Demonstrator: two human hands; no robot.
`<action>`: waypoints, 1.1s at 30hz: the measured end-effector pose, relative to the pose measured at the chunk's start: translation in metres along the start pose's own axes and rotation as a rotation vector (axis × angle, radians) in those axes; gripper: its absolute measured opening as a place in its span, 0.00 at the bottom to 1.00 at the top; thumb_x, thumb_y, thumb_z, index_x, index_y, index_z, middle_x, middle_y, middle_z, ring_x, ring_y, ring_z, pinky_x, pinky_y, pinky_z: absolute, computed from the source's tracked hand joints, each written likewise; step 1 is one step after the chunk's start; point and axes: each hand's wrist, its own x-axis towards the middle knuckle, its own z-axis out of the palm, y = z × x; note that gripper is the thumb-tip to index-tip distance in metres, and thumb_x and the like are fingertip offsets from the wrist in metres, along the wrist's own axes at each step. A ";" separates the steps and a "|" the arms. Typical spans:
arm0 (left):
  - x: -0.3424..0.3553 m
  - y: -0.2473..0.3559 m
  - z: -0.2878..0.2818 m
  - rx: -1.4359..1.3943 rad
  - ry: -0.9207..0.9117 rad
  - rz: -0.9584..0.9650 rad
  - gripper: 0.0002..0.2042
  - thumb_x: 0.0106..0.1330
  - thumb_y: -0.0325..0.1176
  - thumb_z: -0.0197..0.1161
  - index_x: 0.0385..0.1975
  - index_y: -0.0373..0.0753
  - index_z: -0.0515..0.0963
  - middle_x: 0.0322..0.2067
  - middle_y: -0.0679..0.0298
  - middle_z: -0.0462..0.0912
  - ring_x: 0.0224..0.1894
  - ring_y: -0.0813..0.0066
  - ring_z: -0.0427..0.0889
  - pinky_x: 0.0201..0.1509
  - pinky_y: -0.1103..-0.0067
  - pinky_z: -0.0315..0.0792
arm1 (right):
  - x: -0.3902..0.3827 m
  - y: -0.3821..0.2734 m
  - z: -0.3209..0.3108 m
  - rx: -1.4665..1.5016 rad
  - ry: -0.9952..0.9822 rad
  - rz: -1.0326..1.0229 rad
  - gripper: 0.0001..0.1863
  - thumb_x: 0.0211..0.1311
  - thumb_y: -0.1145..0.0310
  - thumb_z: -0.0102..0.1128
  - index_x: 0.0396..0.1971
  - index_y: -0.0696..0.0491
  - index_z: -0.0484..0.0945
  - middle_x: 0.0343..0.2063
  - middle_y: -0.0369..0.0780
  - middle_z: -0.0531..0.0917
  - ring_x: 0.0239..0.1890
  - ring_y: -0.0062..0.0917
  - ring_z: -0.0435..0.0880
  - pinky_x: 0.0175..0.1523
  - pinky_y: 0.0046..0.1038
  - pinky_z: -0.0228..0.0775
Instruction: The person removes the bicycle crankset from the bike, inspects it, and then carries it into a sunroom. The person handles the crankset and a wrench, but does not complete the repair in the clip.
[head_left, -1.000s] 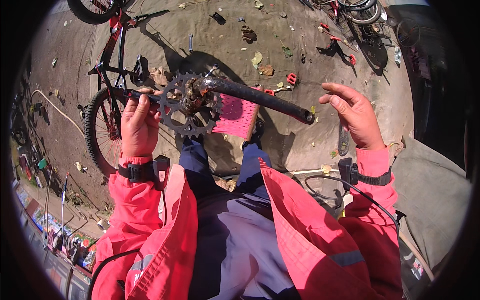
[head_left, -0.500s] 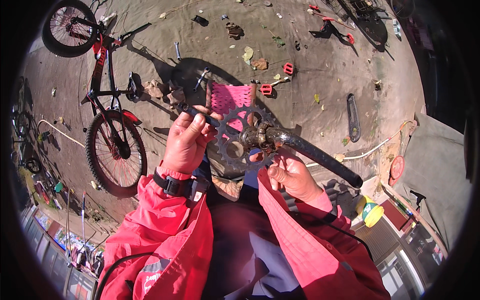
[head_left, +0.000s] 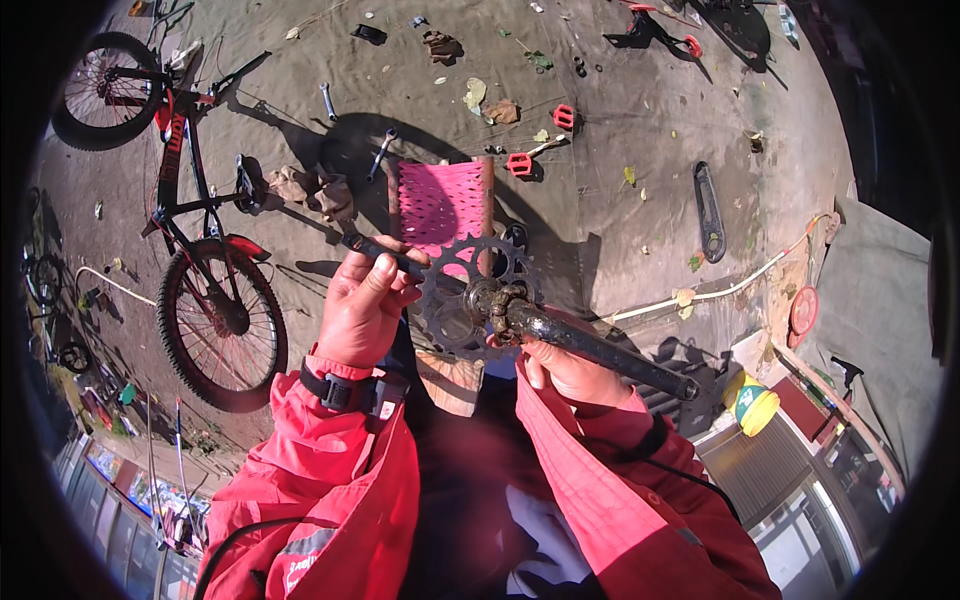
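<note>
Both my hands hold a greasy black bicycle crank with a toothed chainring on it, in front of my lap. My left hand pinches the crank's left arm between thumb and fingers. On the other side my right hand is closed at the underside of the right arm, its thumb close to the chainring; the crank hides its other fingers. The right arm slants down and away to the right. Behind the chainring stands a low stool with a pink woven seat.
A black and red bicycle lies at left. Two wrenches, one a spanner, red pedals and a dark chain guard lie on the ground cloth. A pale hose and a yellow container are at right.
The crank's right end has swung a little down and to the left. My right hand has come up against the crank arm. My left hand keeps its hold; the whole view has shifted slightly.
</note>
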 end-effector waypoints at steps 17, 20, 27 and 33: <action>0.016 0.010 -0.094 -0.080 0.160 0.022 0.07 0.72 0.30 0.60 0.47 0.41 0.74 0.43 0.57 0.84 0.36 0.80 0.81 0.42 0.81 0.78 | 0.089 0.029 0.034 0.062 0.088 0.389 0.22 0.73 0.75 0.51 0.65 0.57 0.67 0.55 0.36 0.77 0.51 0.19 0.73 0.53 0.23 0.70; 0.024 0.021 -0.122 -0.071 0.198 0.090 0.07 0.72 0.30 0.59 0.46 0.41 0.74 0.43 0.56 0.84 0.35 0.80 0.80 0.41 0.81 0.77 | 0.117 0.049 0.050 -0.168 0.015 0.345 0.20 0.75 0.72 0.50 0.64 0.51 0.70 0.44 0.30 0.82 0.23 0.09 0.74 0.29 0.16 0.68; 0.056 0.010 -0.192 -0.109 0.391 0.210 0.07 0.71 0.31 0.61 0.45 0.40 0.76 0.41 0.61 0.84 0.29 0.85 0.78 0.31 0.89 0.72 | 0.195 0.094 -0.031 -0.638 -0.041 0.389 0.31 0.72 0.55 0.57 0.67 0.56 0.65 0.47 0.37 0.81 0.32 0.14 0.78 0.36 0.20 0.73; 0.094 -0.043 -0.243 -0.075 0.630 0.355 0.07 0.71 0.32 0.62 0.45 0.42 0.79 0.33 0.71 0.82 0.23 0.88 0.77 0.23 0.89 0.69 | 0.301 0.135 -0.140 -1.335 -0.048 -0.072 0.33 0.64 0.54 0.61 0.64 0.56 0.67 0.51 0.48 0.80 0.52 0.43 0.81 0.57 0.37 0.73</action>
